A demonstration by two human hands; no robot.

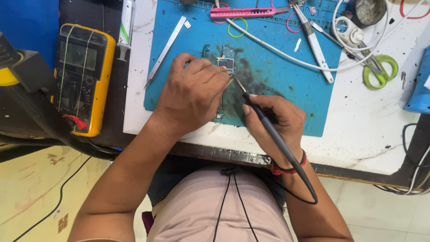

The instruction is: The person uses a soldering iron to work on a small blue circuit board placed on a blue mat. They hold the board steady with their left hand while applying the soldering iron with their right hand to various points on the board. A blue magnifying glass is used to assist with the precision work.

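On the blue rubber mat (277, 67), the left hand (192, 96) pins the small dark circuit board (226, 65), while the right hand (273, 123) closes its grip on the slim black soldering iron (268, 127), best held steady.

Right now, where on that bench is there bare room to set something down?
The white benchtop right of the blue mat lies bare, between the green scissors and the front edge. The mat's right half below the white cable is free too. The mat's top edge is crowded, as is its middle, where both hands work.

Stained white worktop (371, 130) with dark front edge, over pale tiled floor (380, 210).
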